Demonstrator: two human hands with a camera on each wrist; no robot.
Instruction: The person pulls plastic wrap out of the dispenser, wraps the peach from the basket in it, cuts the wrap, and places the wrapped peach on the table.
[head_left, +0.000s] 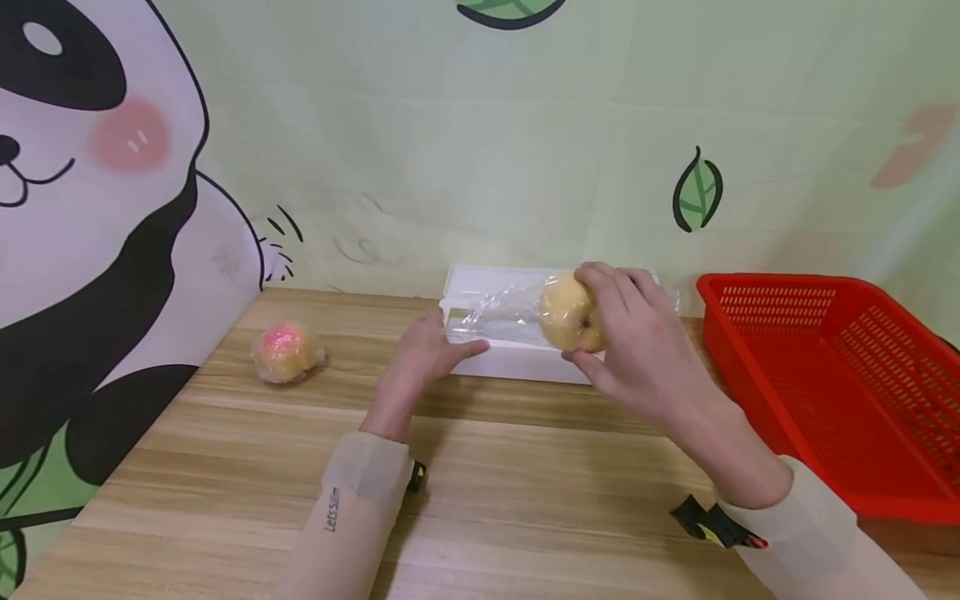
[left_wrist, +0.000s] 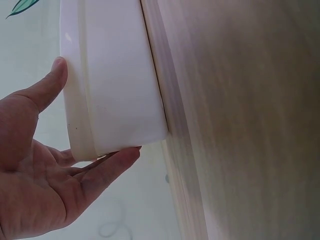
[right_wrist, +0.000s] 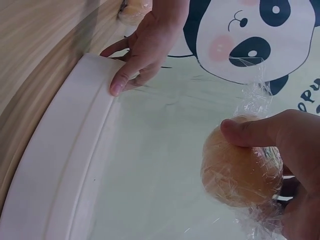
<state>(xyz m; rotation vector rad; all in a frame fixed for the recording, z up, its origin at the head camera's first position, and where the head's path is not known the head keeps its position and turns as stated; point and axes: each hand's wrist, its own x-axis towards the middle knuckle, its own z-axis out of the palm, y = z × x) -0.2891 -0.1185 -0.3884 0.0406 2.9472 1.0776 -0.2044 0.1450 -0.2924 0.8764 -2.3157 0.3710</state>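
My right hand (head_left: 645, 342) holds a yellow round fruit (head_left: 564, 312) wrapped in clear plastic, above a long white box (head_left: 517, 362). Thumb and fingers grip the fruit from its right side, and a loose tail of film stretches left over the box. The right wrist view shows the thumb across the wrapped fruit (right_wrist: 235, 170). At the box's left end, my left hand (head_left: 423, 346) touches the corner, its thumb on the upper edge. In the left wrist view its fairly straight fingers (left_wrist: 112, 170) lie against the end wall of the white box (left_wrist: 117, 75).
A second wrapped fruit, pink and yellow (head_left: 285, 352), sits on the wooden table (head_left: 510, 500) at the left. A red plastic basket (head_left: 757, 400) stands on the right. Behind the table hangs a pale green backdrop (head_left: 420, 167) with a printed panda (head_left: 142, 250).
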